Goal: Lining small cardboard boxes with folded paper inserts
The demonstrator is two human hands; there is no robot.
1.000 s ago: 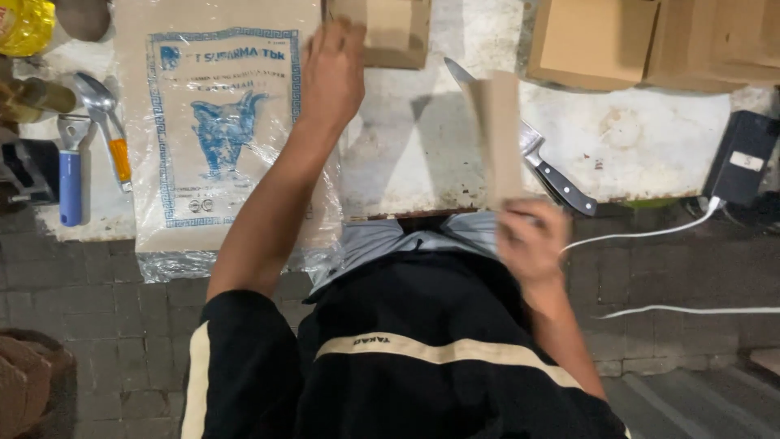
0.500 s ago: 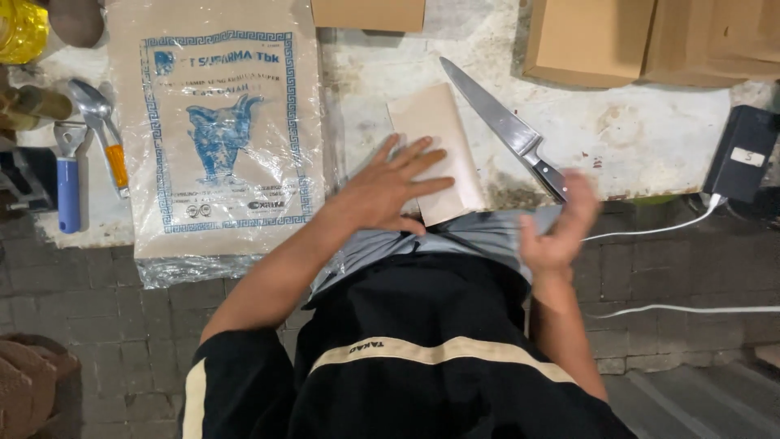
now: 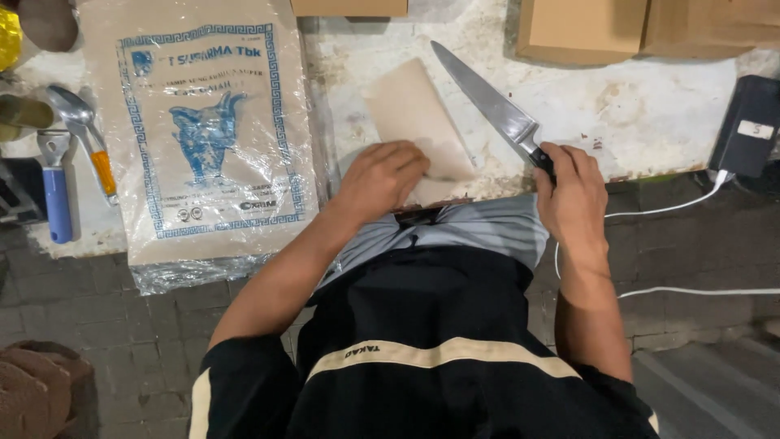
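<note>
A tan folded sheet of paper (image 3: 414, 114) lies on the worn white worktop (image 3: 650, 122) in front of me. My left hand (image 3: 382, 175) rests curled on its near edge, pressing it down. My right hand (image 3: 569, 187) is closed around the black handle of a long kitchen knife (image 3: 487, 102). Its blade lies flat on the worktop, pointing away to the upper left, just right of the paper.
A plastic-wrapped pack of brown paper with blue print (image 3: 203, 138) lies to the left. Beyond it are a blue-handled tool (image 3: 55, 191) and an orange-handled tool (image 3: 89, 146). Cardboard boxes (image 3: 585, 28) stand at the back. A black device (image 3: 751, 122) with white cable sits right.
The paper, held upright a second ago, now lies flat. My left hand came back from the far box onto it. My right hand let go of the paper and took the knife handle.
</note>
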